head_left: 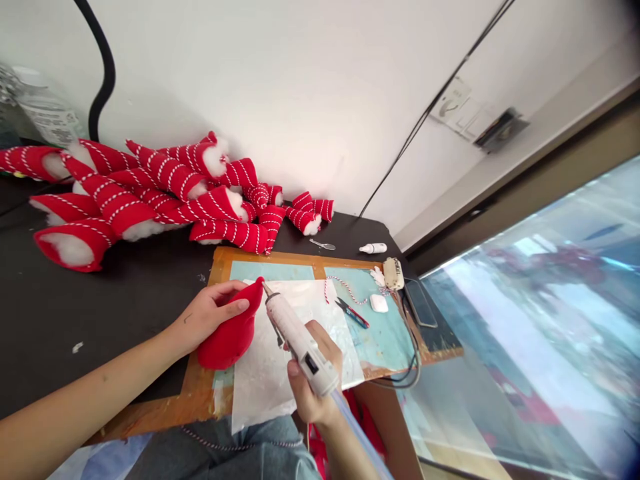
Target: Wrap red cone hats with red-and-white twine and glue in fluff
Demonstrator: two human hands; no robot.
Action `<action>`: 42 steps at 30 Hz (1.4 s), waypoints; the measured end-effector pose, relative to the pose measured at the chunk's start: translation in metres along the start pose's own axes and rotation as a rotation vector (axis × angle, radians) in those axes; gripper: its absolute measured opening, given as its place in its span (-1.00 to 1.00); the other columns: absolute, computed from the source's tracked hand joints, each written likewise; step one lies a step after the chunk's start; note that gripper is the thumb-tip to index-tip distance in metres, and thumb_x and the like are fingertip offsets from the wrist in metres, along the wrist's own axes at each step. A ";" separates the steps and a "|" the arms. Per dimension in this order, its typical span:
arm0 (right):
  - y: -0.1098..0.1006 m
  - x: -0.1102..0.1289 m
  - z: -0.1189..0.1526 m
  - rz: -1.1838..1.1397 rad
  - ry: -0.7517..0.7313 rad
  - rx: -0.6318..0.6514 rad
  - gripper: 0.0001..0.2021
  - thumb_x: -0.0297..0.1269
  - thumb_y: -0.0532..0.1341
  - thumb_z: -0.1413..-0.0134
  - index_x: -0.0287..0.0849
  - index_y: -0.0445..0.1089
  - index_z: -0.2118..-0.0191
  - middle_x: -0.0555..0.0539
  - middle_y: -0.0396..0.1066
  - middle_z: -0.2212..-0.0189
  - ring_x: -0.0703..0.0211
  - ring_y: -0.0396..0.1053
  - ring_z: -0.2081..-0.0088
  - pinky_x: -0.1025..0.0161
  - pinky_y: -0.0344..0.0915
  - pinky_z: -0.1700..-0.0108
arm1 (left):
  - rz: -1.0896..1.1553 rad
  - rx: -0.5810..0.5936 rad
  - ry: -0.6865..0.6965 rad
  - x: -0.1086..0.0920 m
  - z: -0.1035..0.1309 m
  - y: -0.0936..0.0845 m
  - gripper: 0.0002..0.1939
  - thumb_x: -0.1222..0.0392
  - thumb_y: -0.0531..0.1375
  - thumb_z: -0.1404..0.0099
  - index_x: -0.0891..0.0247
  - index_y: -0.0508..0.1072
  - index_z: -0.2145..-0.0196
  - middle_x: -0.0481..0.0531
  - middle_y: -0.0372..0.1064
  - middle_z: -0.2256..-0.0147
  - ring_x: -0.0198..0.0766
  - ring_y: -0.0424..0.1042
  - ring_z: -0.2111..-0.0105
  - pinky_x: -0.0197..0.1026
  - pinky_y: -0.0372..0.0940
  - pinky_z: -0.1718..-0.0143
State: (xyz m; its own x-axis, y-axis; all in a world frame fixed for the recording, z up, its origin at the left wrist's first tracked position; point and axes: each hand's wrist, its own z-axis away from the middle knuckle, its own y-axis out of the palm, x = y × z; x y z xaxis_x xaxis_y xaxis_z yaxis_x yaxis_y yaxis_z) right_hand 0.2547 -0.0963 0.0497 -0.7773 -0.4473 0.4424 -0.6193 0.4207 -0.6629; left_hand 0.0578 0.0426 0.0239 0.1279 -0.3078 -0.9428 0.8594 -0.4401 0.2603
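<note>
Glue gun (300, 337), snips (354, 314) beside cord (347, 285), phone (421, 304)

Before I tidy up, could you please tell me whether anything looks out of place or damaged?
A striped cord lies across the lap instead of the black tabletop, where a stray white scrap sits alone; the brown board edge looks stained.

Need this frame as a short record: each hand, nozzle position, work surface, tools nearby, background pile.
Left hand: grips a plain red cone-shaped piece
Right hand: holds a white glue gun
Nozzle: at the cone's tip; contact unclear
Work surface: white sheet over a board
On board, right of sheet: snips, striped cord, small white case
Behind, mostly left: red pieces wound with striped cord, white stuffing showing
</note>
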 end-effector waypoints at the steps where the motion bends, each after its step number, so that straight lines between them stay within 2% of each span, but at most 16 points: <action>1: 0.000 0.000 0.000 -0.036 0.015 -0.028 -0.83 -0.18 0.13 -0.37 -0.10 0.34 0.27 -0.04 0.34 0.42 0.09 0.36 0.40 0.19 0.29 0.39 | -0.004 0.004 0.000 0.000 0.000 0.000 -0.43 -0.30 0.57 0.03 0.18 0.62 0.26 0.00 0.59 0.39 -0.17 0.52 0.46 -0.23 0.42 0.43; 9: -0.002 0.005 -0.009 -0.150 0.012 -0.093 -0.69 -0.08 0.01 -0.48 -0.06 0.28 0.31 -0.02 0.30 0.46 0.11 0.32 0.44 0.18 0.18 0.43 | -0.030 0.007 0.002 -0.001 0.001 0.003 -0.43 -0.31 0.56 0.02 0.18 0.61 0.27 0.00 0.58 0.40 -0.14 0.52 0.46 -0.20 0.42 0.43; 19: -0.006 0.003 -0.007 -0.083 0.021 -0.037 -0.65 -0.04 -0.02 -0.48 -0.06 0.27 0.34 -0.02 0.28 0.47 0.08 0.31 0.44 0.14 0.16 0.44 | -0.044 -0.016 0.007 -0.001 -0.001 0.003 -0.40 -0.36 0.54 0.04 0.18 0.59 0.29 0.03 0.58 0.39 -0.13 0.52 0.45 -0.18 0.42 0.41; 27: -0.007 0.003 -0.010 -0.042 0.001 -0.036 -0.74 -0.17 0.04 -0.37 -0.09 0.29 0.37 -0.04 0.31 0.48 0.10 0.31 0.42 0.17 0.12 0.43 | -0.048 0.004 -0.008 -0.004 0.002 0.005 -0.41 -0.35 0.55 0.05 0.18 0.60 0.30 0.01 0.57 0.41 -0.14 0.50 0.48 -0.20 0.40 0.44; 32: -0.003 0.002 -0.007 -0.019 -0.016 -0.043 -0.76 -0.17 0.05 -0.33 -0.06 0.23 0.40 -0.01 0.25 0.51 0.11 0.26 0.45 0.15 0.06 0.43 | -0.059 0.011 0.011 -0.001 0.001 0.003 -0.42 -0.37 0.52 0.01 0.19 0.62 0.32 0.05 0.60 0.37 -0.11 0.53 0.44 -0.17 0.43 0.40; 38: -0.003 -0.005 -0.007 0.013 0.018 -0.038 -0.81 -0.20 0.07 -0.31 -0.07 0.26 0.35 -0.04 0.28 0.47 0.08 0.30 0.42 0.15 0.09 0.42 | -0.045 0.029 -0.031 0.004 0.000 0.000 -0.42 -0.37 0.52 0.02 0.17 0.64 0.29 0.07 0.60 0.39 -0.08 0.53 0.45 -0.15 0.44 0.42; 40: -0.005 -0.005 -0.006 0.018 0.016 -0.080 -0.79 -0.18 0.08 -0.33 -0.06 0.23 0.36 -0.02 0.25 0.48 0.09 0.26 0.44 0.15 0.07 0.43 | -0.086 0.018 -0.007 0.000 0.000 0.000 -0.42 -0.37 0.51 0.01 0.16 0.64 0.27 0.08 0.61 0.37 -0.05 0.54 0.43 -0.11 0.46 0.40; 42: -0.007 -0.004 -0.005 0.003 -0.003 -0.112 -0.77 -0.14 0.06 -0.38 -0.07 0.25 0.34 -0.02 0.26 0.47 0.09 0.27 0.43 0.15 0.10 0.43 | -0.203 -0.060 0.110 -0.007 0.000 -0.001 -0.45 -0.34 0.50 0.00 0.15 0.63 0.27 0.08 0.62 0.33 -0.01 0.56 0.37 -0.07 0.48 0.32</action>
State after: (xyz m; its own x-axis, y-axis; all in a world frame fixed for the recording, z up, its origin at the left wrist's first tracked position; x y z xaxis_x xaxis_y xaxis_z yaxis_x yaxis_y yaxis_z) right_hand 0.2617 -0.0933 0.0553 -0.7788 -0.4485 0.4385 -0.6257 0.5072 -0.5926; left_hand 0.0557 0.0452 0.0299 -0.0002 -0.1230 -0.9924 0.9003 -0.4320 0.0533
